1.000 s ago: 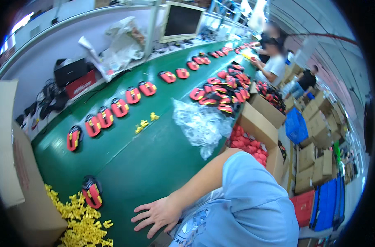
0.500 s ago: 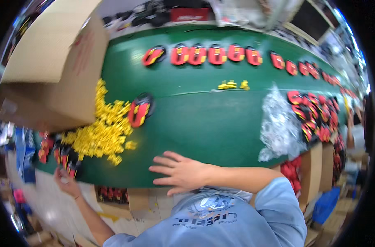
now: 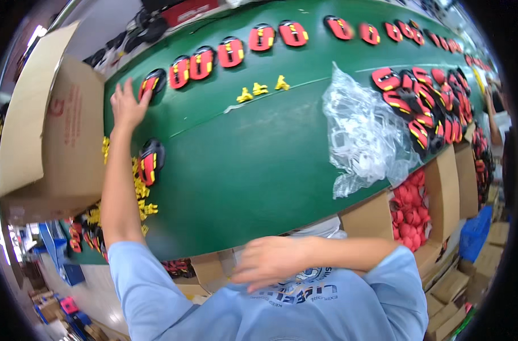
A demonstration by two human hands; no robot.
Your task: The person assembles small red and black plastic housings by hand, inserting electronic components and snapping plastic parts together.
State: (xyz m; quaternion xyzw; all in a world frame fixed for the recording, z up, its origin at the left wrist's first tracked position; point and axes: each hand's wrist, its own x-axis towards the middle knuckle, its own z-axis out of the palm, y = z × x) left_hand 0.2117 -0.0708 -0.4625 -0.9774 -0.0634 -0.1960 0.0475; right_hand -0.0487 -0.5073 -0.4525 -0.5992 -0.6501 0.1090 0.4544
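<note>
My left hand (image 3: 128,105) reaches to the far left of the green table, fingers spread. Its thumb overlaps a red and black oval plastic part (image 3: 153,83) with yellow bits; whether it touches cannot be told. A similar part (image 3: 149,163) lies nearer, beside my left forearm. That forearm partly covers a heap of small yellow plastic pieces (image 3: 143,190). My right hand (image 3: 267,261), slightly blurred, hovers before my chest at the table's front edge, fingers loosely stretched and nothing visible in it.
A row of red and black parts (image 3: 231,52) runs along the far side. Few yellow pieces (image 3: 260,88) lie mid-table. At right are clear plastic bags (image 3: 364,133), a pile of parts (image 3: 421,99) and a carton (image 3: 441,193) of red pieces. A large carton (image 3: 71,125) stands left.
My left hand has moved from parts at the near left corner to the far row's left end. My right hand has drawn back from the tabletop toward my chest. The view has turned.
</note>
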